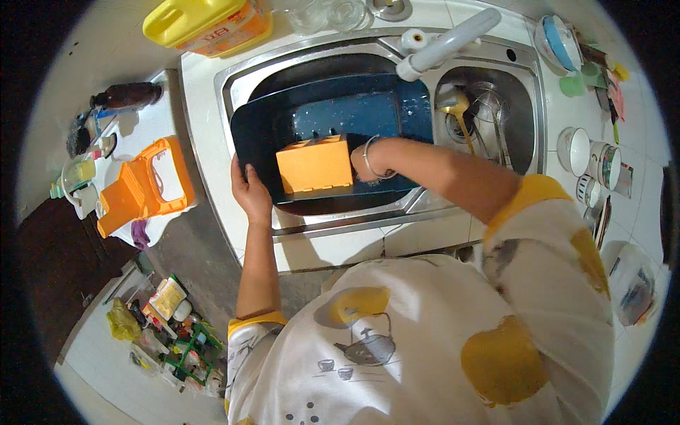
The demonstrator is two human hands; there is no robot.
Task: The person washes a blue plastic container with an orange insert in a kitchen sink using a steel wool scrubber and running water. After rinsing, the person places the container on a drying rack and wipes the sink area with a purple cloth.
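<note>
A dark blue rectangular basin (258, 120) sits tilted in the larger bowl of a steel sink, with water in its bottom. In its near half stands an orange plastic box (315, 166) with slots along its upper edge. My left hand (250, 193) is closed on the basin's left rim, thumb inside and fingers outside. My right hand (370, 160), a bracelet at its wrist, reaches down into the basin just right of the orange box. Its fingers are hidden, so what they hold or touch does not show.
The white faucet (446, 46) hangs over the sink divider. A gold ladle (459, 110) and strainer (487, 103) lie in the smaller bowl. A yellow jug (212, 25) stands behind; bowls (572, 151) line the right. An orange plastic frame (149, 185) rests on the left counter.
</note>
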